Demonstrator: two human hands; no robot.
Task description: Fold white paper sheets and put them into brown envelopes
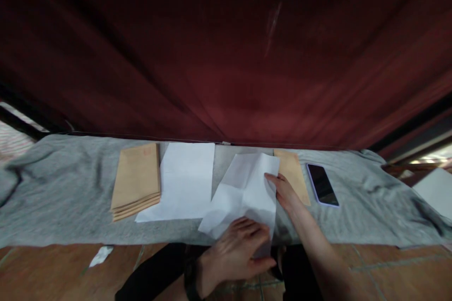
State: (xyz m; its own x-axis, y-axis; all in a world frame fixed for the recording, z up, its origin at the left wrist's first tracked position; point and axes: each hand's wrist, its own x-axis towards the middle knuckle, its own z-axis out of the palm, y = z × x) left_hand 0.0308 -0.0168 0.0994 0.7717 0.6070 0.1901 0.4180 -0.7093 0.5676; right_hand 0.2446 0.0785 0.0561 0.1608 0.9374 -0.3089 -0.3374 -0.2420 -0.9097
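Note:
A creased, translucent white sheet of paper (252,183) lies partly lifted in front of me, its near edge reaching past the grey cloth. My right hand (283,192) pinches the sheet at its right edge. Over the sheet's near part rests my left hand (240,249), with the thumb spread away from the other fingers; a dark watch band is on that wrist. Left of this sheet lies white paper (187,178), flat and partly overlapped by it. A brown envelope (293,174) sits just beyond my right hand, partly covered by the sheet.
A stack of brown envelopes (137,176) lies at the left on the grey cloth (81,183). A phone (322,185) with a purple case is at the right. Dark red fabric (226,56) rises behind. A white scrap (101,256) lies on the tiled floor (56,273).

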